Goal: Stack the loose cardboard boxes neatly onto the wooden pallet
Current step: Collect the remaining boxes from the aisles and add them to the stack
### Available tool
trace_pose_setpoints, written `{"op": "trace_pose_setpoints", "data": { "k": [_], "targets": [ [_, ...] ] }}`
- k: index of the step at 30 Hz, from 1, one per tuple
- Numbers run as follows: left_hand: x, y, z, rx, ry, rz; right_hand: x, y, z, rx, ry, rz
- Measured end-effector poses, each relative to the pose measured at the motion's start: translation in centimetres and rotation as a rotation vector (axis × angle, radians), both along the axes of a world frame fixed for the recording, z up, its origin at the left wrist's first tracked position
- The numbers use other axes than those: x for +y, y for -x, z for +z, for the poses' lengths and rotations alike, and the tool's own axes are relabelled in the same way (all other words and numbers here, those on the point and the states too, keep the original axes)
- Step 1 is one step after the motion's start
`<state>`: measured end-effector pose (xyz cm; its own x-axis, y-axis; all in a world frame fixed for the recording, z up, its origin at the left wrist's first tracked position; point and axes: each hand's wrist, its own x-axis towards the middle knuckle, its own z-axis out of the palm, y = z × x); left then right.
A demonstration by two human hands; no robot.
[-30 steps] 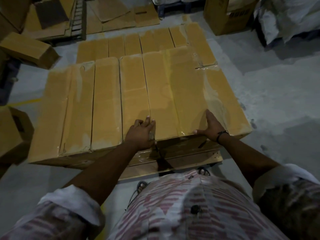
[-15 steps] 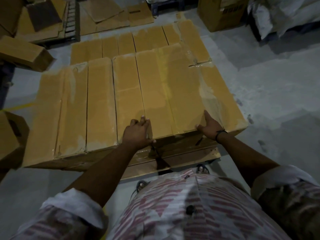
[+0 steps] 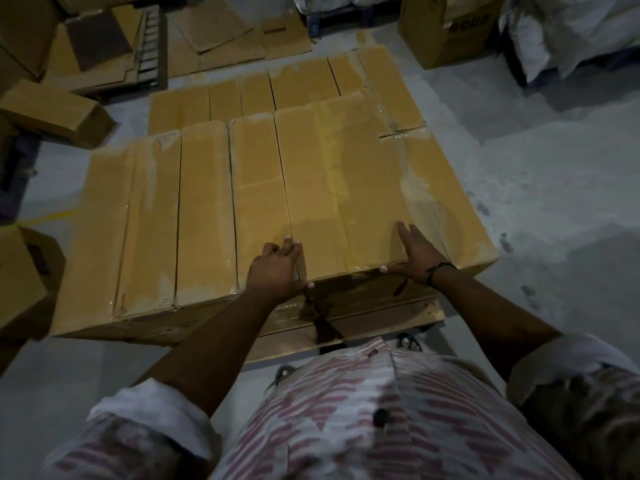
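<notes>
Head view: long tan taped cardboard boxes (image 3: 311, 174) lie side by side atop the wooden pallet (image 3: 381, 320); my left hand (image 3: 275, 271) and right hand (image 3: 417, 258) press their near edge, fingers (image 3: 403, 232) laid flat, gripping nothing.

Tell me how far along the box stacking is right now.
Done: a top row of long boxes covers the wooden pallet. In hand: left hand and right hand press on that row's near edge, apparently squaring it. Left: at least two loose boxes sit on the floor to the left.
</notes>
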<state>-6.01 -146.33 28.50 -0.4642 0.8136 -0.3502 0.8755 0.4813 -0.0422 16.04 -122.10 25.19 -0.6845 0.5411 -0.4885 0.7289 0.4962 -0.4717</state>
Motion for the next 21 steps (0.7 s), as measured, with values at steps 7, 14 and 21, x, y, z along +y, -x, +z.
{"op": "trace_pose_setpoints", "data": {
  "k": [7,14,21],
  "targets": [
    [0.1,0.2,-0.5,0.004,0.001,0.000,-1.0,0.8,0.9,-0.172,-0.238,0.109],
    [0.0,0.2,-0.6,-0.004,0.003,-0.025,-5.4,3.4,0.7,-0.260,-0.273,0.172],
    [-0.7,0.6,-0.6,-0.077,0.019,-0.033,-10.1,6.3,0.4,-0.271,-0.293,0.296]
  ]
}}
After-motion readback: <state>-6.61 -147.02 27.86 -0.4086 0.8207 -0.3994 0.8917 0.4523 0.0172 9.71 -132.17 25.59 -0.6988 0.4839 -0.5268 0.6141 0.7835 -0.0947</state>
